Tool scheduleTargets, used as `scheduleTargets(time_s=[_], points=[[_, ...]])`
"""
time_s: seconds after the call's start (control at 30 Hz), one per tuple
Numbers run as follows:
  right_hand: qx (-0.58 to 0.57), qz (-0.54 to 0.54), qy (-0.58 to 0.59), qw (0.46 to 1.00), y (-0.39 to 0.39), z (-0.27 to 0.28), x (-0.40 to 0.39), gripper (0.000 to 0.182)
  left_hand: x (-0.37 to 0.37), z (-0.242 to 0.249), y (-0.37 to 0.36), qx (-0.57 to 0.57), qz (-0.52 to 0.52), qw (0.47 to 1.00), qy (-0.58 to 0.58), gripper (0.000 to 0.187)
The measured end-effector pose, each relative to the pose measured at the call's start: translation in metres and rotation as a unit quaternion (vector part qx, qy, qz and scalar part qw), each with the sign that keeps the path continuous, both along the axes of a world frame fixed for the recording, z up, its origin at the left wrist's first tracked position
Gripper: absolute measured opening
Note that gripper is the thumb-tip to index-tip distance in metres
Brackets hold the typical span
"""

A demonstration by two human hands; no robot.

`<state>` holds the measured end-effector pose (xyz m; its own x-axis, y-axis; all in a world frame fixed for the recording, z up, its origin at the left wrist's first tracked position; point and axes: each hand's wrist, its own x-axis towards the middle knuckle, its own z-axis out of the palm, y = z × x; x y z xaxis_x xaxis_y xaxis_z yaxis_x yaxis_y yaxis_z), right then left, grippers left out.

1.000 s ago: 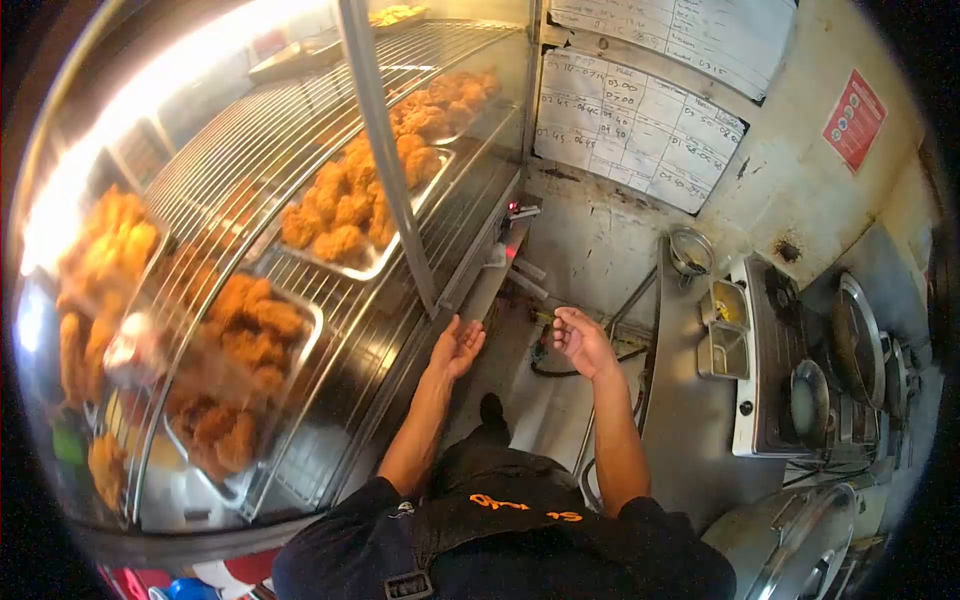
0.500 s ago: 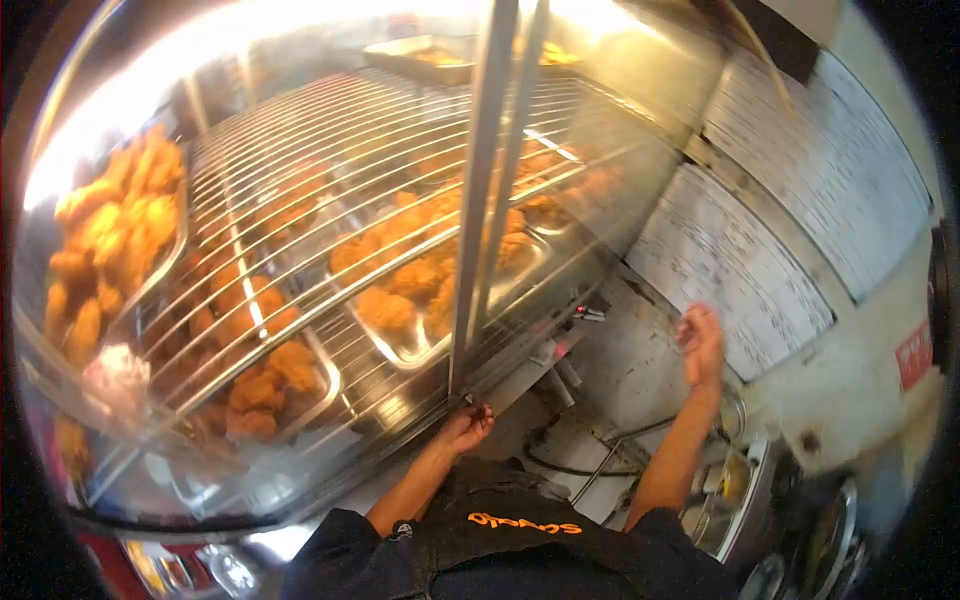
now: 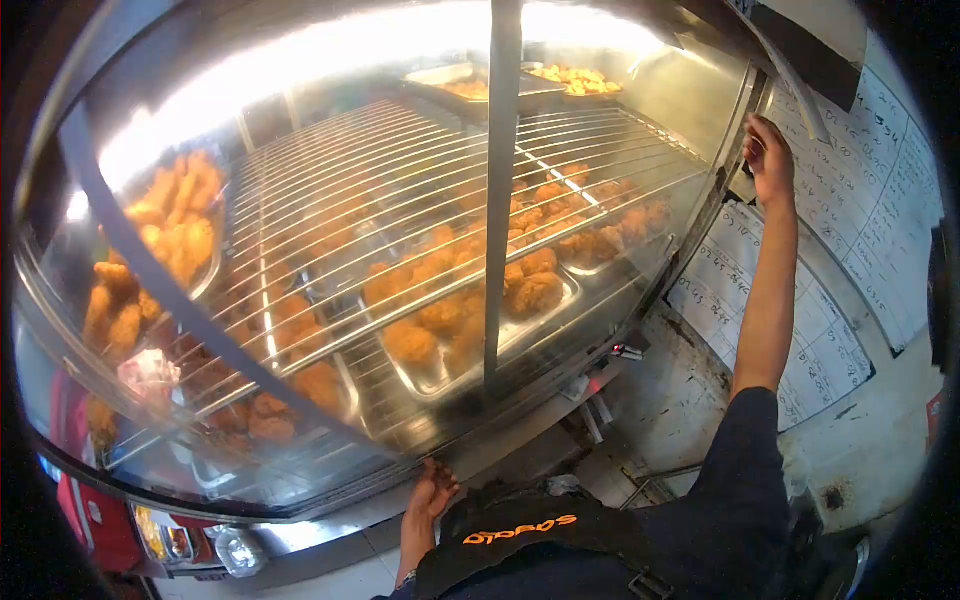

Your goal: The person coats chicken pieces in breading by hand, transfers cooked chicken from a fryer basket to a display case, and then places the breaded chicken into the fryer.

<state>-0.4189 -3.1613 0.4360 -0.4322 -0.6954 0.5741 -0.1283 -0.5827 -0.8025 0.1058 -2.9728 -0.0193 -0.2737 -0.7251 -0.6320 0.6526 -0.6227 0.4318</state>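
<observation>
My left hand [image 3: 434,488] is low at the front of a glass display cabinet, fingers slightly curled and apart, its fingertips right by the lower end of a sliding glass door's metal edge [image 3: 232,355]. My right hand [image 3: 768,160] is raised at the cabinet's right side, with loosely bent fingers, beside the upright corner frame [image 3: 722,170]. Neither hand shows anything in its grasp. Behind the glass, metal trays of fried chicken [image 3: 440,290] lie beneath a wire rack [image 3: 370,170]. A second upright metal strip [image 3: 500,210] crosses the middle of the front.
More fried pieces [image 3: 165,235] sit at the cabinet's left end. A tray of small golden pieces [image 3: 575,78] stands on top of the rack. Handwritten sheets [image 3: 880,190] cover the right wall. A small device with a red light [image 3: 627,352] lies on the ledge below.
The metal door edge has swung away leftward from the middle strip. My left hand moved left and down, while my right hand rose toward the cabinet's upper right. The view has shifted.
</observation>
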Motion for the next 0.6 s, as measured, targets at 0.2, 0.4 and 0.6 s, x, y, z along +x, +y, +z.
scheduleTargets(time_s=[0.2, 0.4, 0.6], points=[[0.165, 0.003, 0.385, 0.908, -0.068, 0.025, 0.078, 0.030, 0.050, 0.007, 0.026, 0.003, 0.031, 0.971, -0.237, 0.037], [0.001, -0.016, 0.692, 0.722, -0.130, 0.013, 0.158, 0.038, 0.090, 0.019, 0.046, 0.018, 0.056, 0.932, -0.358, 0.044], [0.112, 0.032, 0.768, 0.630, -0.156, 0.012, 0.192, 0.046, 0.130, 0.003, 0.061, 0.027, 0.114, 0.917, -0.382, 0.046]])
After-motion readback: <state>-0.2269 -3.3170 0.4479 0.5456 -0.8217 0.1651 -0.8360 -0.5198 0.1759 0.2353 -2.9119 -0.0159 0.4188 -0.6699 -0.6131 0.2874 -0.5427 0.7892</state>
